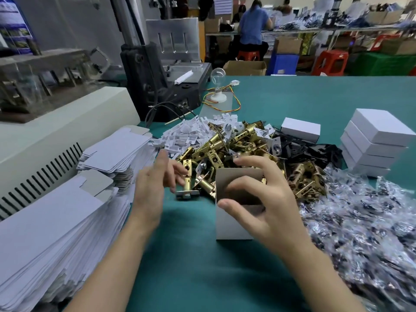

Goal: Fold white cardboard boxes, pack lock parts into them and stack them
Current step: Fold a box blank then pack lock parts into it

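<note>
Near the front edge of the tabletop [191, 266], centre: right hand [263, 199] grips an open box [234, 224], thumb on the near wall, fingers curled over the far rim. The box stands mouth up, inside grey, looks empty; bottom seems to sit on the green cloth, can't confirm. Just left of it, left hand [153, 188] is blurred, fingers spread and relaxed, holding nothing, tips close to a single brass latch [188, 188] lying at the near edge of the latch pile [236, 147].

Along the left edge: flat box blanks [56, 221] in tall stacks. Right side: heap of clear parts bags [360, 221]. Mid-table behind the latches: white card inserts [180, 136], one closed box [300, 129]. Toward the far right: finished boxes [376, 143] stacked four or so high. Far middle: light bulb [218, 75] on a base.

Step, my read: box folded, packing begins. Next move likely needs the left hand to pinch the loose latch and drop it in endwise while the right keeps the mouth square.
</note>
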